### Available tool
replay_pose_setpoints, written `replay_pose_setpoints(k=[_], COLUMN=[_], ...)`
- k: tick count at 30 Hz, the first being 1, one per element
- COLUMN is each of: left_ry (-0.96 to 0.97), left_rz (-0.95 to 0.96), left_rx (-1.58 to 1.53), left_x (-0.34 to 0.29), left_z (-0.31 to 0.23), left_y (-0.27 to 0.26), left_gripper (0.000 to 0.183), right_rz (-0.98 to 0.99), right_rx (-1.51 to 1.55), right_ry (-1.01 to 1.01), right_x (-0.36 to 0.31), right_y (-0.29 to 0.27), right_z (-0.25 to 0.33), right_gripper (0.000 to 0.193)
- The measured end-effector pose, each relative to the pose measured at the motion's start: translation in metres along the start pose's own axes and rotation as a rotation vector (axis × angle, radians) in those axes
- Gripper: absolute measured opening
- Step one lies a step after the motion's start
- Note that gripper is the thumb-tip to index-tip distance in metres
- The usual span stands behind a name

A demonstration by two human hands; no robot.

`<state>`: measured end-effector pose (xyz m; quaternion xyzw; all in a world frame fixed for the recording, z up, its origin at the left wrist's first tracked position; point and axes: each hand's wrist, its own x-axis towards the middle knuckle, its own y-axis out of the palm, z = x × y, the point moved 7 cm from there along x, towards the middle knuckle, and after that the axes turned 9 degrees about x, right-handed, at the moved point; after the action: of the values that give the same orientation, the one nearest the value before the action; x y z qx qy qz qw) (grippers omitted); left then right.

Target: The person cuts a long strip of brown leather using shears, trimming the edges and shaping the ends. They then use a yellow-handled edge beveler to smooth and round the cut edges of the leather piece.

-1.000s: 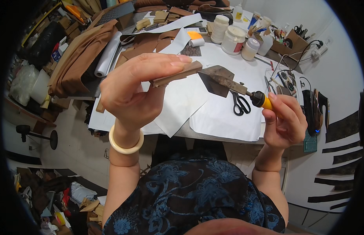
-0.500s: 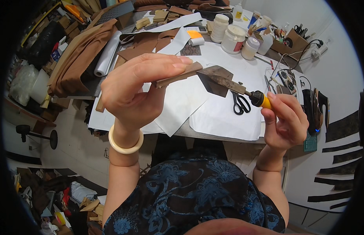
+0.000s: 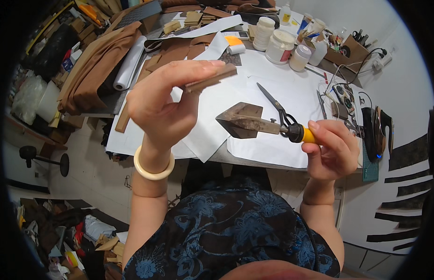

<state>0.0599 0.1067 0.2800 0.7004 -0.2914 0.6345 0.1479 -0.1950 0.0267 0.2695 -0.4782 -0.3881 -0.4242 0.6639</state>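
Observation:
My left hand (image 3: 165, 102), with a cream bangle at the wrist, is raised over the table and pinches a small flat brown piece (image 3: 221, 76) with a layered, rough edge. Fingers of my right hand (image 3: 336, 147) close round the yellow handle of a tool with a broad, arrow-shaped metal head (image 3: 247, 123). Its tip points left, below the brown piece and apart from it. Behind the tool, black-handled scissors (image 3: 271, 96) lie on white paper (image 3: 268, 151), partly covered by it.
White jars (image 3: 279, 46) stand at the back right, near a box of tools (image 3: 350, 49). Brown leather (image 3: 102, 65) and a white roll (image 3: 129, 65) lie at the left. Cables (image 3: 340, 70) run along the right side. A dark flat iron-like object (image 3: 374, 128) is at the right edge.
The metal head has come away from the brown piece and dropped lower, turning its tip left. My right hand moved slightly down and left; my left hand shifted a little.

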Motion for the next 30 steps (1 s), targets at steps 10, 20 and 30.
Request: replay_pose_setpoints(k=[10,20,30], left_ry=[-0.05,0.106,0.189], left_rz=[-0.084,-0.228,-0.249], left_rx=[0.281,0.393,0.426], left_x=[-0.024,-0.022,-0.02], left_z=[0.011,0.005,0.003], left_y=[0.026,0.039,0.038], left_gripper=[0.025,0.042,0.041], right_rz=[-0.107,-0.041,-0.055], right_rx=[-0.174,-0.318,-0.277], right_ry=[0.035,0.025,0.062], right_x=[-0.033,-0.034,-0.036], right_y=[0.011,0.022,0.02], right_z=[0.013,0.023,0.016], right_gripper=[0.038,0.043,0.043])
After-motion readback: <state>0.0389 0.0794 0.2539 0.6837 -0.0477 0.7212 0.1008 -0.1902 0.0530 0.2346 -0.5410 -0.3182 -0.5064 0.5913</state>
